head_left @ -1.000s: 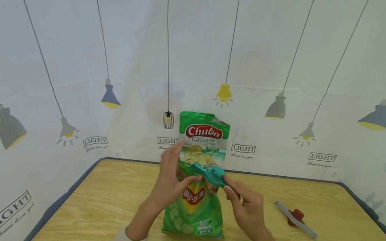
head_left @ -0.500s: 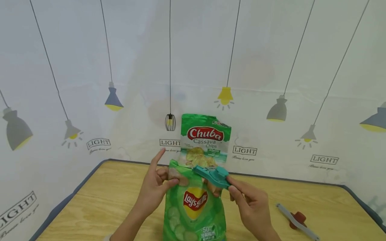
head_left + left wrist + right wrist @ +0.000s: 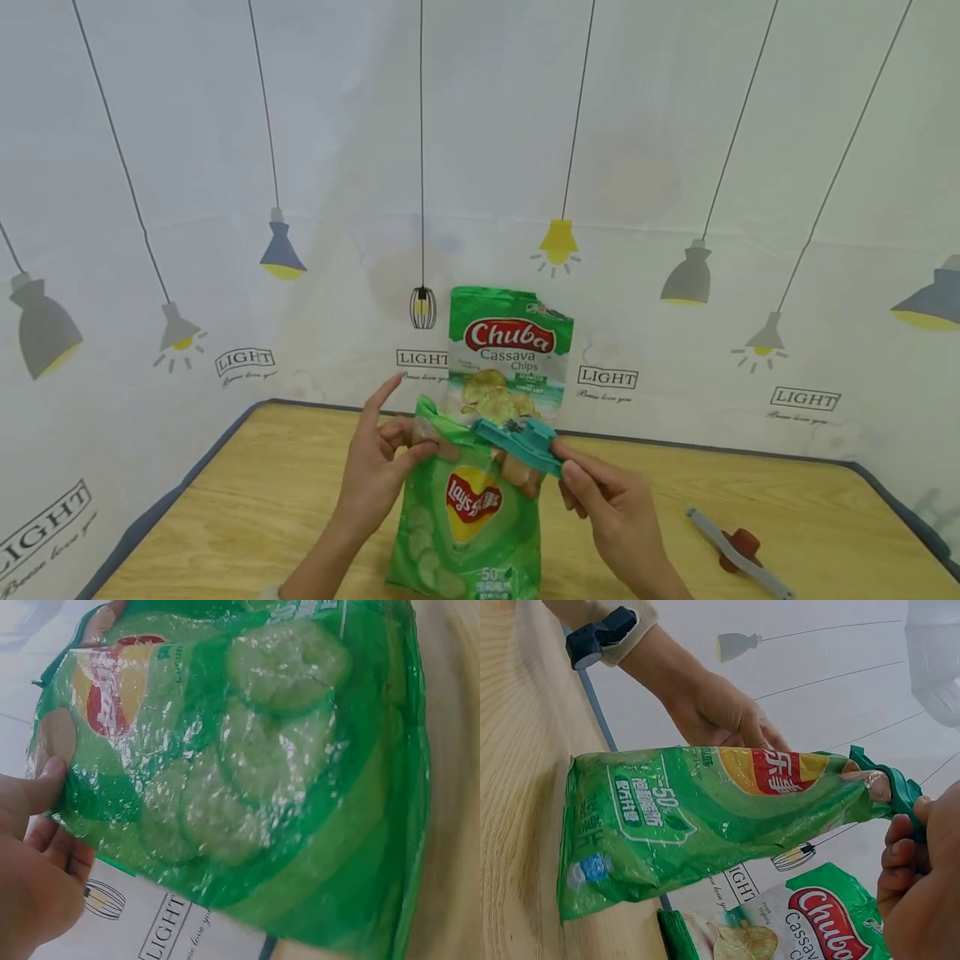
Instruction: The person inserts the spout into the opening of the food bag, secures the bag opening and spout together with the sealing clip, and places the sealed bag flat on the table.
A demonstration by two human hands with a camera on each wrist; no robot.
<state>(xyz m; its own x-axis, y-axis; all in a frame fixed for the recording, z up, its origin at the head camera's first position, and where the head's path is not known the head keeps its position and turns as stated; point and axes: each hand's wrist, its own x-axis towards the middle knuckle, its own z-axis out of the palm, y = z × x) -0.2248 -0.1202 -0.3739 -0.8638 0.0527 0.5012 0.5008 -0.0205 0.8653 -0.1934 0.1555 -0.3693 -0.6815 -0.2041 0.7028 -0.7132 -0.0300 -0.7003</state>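
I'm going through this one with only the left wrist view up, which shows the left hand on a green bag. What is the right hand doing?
Observer: The right hand pinches one end of a teal clip at the top of the Lay's bag.
Operator: Is anything behind that bag?
Observer: Yes, the head view shows a Chuba cassava chips bag standing upright there.
Operator: Any second clip around?
Observer: A grey-and-red one lies on the table, off to the right of the right hand.

Hands point(image 3: 377, 468) point(image 3: 613, 504) hold Lay's bag point(image 3: 468, 521) and teal clip point(image 3: 527, 448).
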